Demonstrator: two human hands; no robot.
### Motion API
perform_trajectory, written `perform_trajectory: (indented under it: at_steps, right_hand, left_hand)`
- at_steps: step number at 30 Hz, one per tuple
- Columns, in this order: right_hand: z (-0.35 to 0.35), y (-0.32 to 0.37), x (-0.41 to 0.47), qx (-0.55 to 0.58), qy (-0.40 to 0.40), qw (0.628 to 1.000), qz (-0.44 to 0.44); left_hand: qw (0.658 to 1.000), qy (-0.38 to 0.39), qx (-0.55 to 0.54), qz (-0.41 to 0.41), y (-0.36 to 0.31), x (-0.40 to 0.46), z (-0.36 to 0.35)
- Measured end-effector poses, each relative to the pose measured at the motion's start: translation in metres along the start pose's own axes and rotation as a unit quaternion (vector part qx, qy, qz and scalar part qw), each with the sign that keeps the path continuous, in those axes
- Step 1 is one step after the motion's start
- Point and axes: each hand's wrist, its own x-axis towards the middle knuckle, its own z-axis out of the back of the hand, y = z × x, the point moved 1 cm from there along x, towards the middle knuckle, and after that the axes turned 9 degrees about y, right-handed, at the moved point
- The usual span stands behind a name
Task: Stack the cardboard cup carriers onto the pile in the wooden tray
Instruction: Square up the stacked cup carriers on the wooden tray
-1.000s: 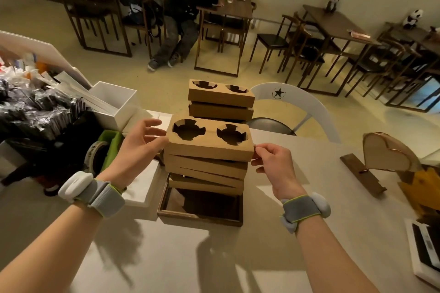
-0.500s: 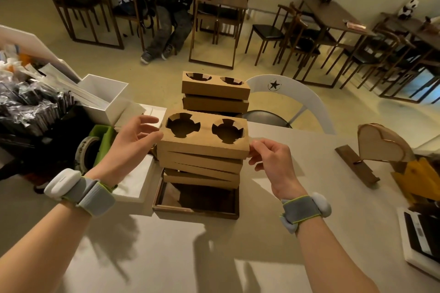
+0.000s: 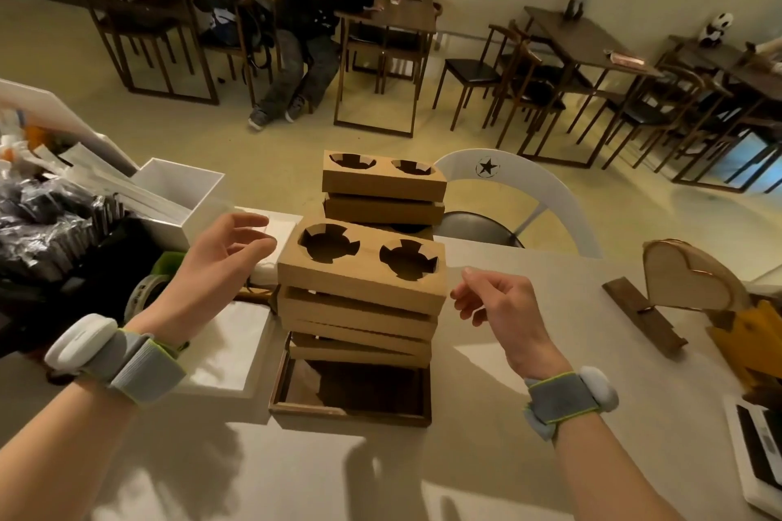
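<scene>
Both hands (image 3: pixel 211 266) (image 3: pixel 495 305) now off four-carrier pile (image 3: pixel 359 300)

bare forearms, grey wristbands (image 3: pixel 146 368) with white pods (image 3: pixel 80 341)

We note a café: small wooden dining tables (image 3: pixel 586 40) with chairs (image 3: pixel 469 74), panda toys (image 3: pixel 715 27) on them, cardboard cup carriers (image 3: pixel 364 271) stacked on the counter (image 3: pixel 296 474).
</scene>
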Motion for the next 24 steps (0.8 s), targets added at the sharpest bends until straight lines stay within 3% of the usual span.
perform_trajectory:
  at_steps: [9, 12, 15, 24]
  right_hand:
    - [0.023, 0.022, 0.094, 0.071, -0.090, 0.993, -0.035]
    - [0.011, 0.030, 0.115, 0.076, -0.086, 0.992, -0.053]
    - [-0.007, 0.021, 0.112, 0.027, -0.076, 0.995, -0.064]
    - [-0.028, 0.019, 0.069, 0.049, -0.072, 0.995, -0.042]
  left_hand:
    - [0.998, 0.017, -0.052, 0.040, -0.037, 0.088, 0.004]
    - [0.995, 0.033, -0.021, 0.092, -0.037, 0.108, -0.009]
    - [0.985, 0.061, 0.087, 0.135, -0.023, 0.102, -0.024]
    - [0.996, 0.013, 0.058, 0.064, -0.020, 0.050, -0.038]
